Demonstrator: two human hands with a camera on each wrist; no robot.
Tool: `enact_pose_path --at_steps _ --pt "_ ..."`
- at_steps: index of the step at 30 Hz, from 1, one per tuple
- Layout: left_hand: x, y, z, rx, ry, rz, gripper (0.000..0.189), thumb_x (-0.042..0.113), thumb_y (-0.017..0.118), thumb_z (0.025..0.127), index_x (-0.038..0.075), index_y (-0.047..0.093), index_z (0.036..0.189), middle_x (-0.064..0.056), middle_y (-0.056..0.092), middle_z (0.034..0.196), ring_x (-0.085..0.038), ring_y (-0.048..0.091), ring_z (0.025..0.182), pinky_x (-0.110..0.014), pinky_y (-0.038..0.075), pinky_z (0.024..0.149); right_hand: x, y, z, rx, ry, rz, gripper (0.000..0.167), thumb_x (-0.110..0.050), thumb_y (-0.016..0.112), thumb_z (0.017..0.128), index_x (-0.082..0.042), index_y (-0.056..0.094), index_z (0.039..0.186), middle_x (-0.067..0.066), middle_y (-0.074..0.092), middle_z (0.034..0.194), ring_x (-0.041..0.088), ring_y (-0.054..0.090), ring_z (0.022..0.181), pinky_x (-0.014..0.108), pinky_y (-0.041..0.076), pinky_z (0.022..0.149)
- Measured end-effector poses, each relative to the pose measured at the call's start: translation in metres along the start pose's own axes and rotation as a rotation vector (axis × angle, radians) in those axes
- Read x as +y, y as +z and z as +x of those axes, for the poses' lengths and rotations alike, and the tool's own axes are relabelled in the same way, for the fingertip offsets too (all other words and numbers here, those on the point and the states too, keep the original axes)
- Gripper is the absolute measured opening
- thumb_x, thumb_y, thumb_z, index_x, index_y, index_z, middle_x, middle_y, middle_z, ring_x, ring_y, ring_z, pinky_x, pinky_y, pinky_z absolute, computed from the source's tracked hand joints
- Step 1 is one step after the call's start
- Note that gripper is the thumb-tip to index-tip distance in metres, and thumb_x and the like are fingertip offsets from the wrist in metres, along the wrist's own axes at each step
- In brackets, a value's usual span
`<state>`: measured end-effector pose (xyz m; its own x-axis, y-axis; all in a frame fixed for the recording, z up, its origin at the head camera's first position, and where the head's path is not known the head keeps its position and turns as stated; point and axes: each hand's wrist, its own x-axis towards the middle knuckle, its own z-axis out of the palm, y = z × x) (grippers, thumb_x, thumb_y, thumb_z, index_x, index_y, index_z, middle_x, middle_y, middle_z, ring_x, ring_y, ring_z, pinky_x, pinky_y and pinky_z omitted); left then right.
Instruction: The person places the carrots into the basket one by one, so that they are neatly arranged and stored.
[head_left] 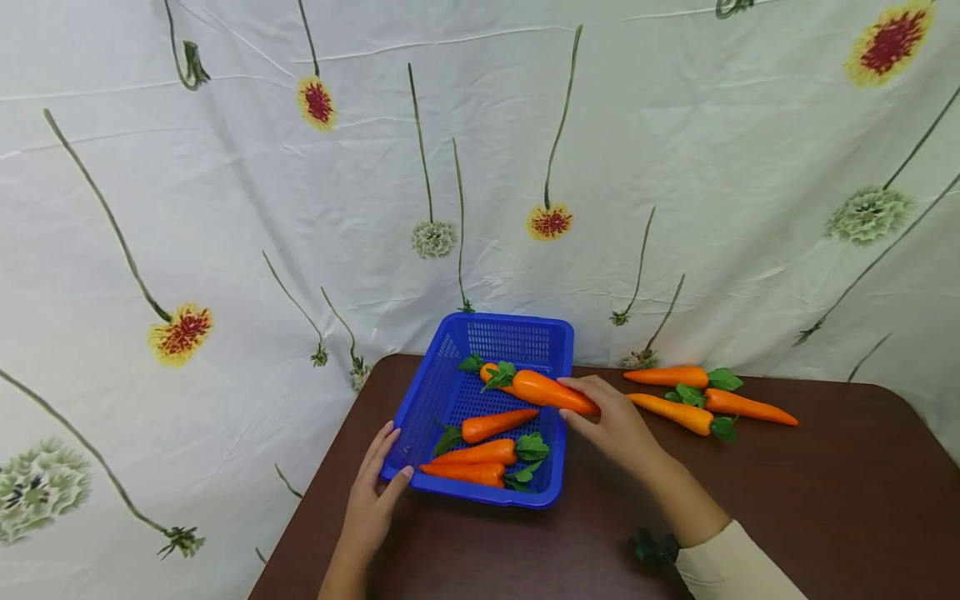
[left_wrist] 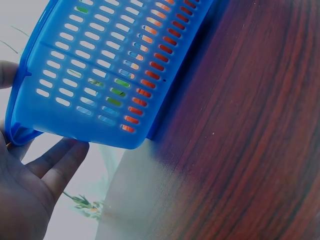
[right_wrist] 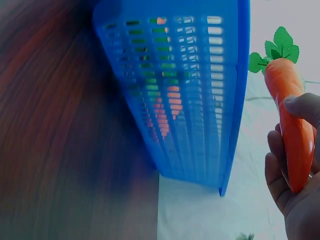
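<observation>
Basket (head_left: 480, 493): four carrots (head_left: 495, 426) already inside.
Right hand (head_left: 613, 423): pinches a fifth carrot (head_left: 547, 390) above.
Left hand (head_left: 369, 496): grips the basket.
Table (head_left: 592, 529): three carrots (head_left: 667, 377) left, I'd judge.

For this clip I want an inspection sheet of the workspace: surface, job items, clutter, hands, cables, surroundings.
Surface: dark wood-grain table.
Job items: blue basket with four carrots inside, one partly hidden; three more lie on the table to the right of it.
Clutter: a dark item by the right wrist, too unclear to identify.
Left hand: touches the basket's near left corner.
Right hand: holds another carrot partly over the basket.
Cables: nothing seen.
Surroundings: white floral cloth behind the table.
</observation>
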<state>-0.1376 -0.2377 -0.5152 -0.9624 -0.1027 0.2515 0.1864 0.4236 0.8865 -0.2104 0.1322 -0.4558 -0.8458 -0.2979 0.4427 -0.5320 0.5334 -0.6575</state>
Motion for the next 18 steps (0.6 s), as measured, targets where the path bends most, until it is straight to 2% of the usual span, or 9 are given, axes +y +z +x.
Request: enact_pose_path --at_steps 7,13,18 --pt "0.0 0.0 -0.001 0.006 -0.009 0.022 0.057 0.013 0.064 0.099 0.019 0.046 0.152 0.0 0.032 0.166 -0.002 0.035 0.142 -0.002 0.035 0.099 -0.01 0.02 0.009 -0.027 0.004 0.031 0.041 -0.021 0.076 0.091 -0.018 0.067 0.131 0.0 0.069 0.119 0.013 0.06 0.091 0.03 0.055 0.081" --pt "0.001 0.0 -0.001 0.005 -0.019 0.017 0.057 0.013 0.064 0.099 0.02 0.046 0.152 0.0 0.031 0.166 -0.003 0.035 0.142 -0.002 0.036 0.098 -0.018 0.036 0.014 -0.053 0.007 0.068 0.04 -0.02 0.075 0.092 -0.017 0.067 0.131 0.001 0.067 0.121 0.015 0.063 0.099 0.037 0.057 0.087" --pt "0.002 0.0 0.0 -0.006 -0.028 0.021 0.057 0.013 0.063 0.099 0.02 0.045 0.153 0.0 0.03 0.166 -0.025 0.034 0.147 -0.002 0.035 0.098 -0.024 0.046 0.019 -0.075 0.014 0.081 0.041 -0.021 0.075 0.092 -0.018 0.067 0.132 0.001 0.066 0.12 0.015 0.064 0.103 0.037 0.057 0.09"
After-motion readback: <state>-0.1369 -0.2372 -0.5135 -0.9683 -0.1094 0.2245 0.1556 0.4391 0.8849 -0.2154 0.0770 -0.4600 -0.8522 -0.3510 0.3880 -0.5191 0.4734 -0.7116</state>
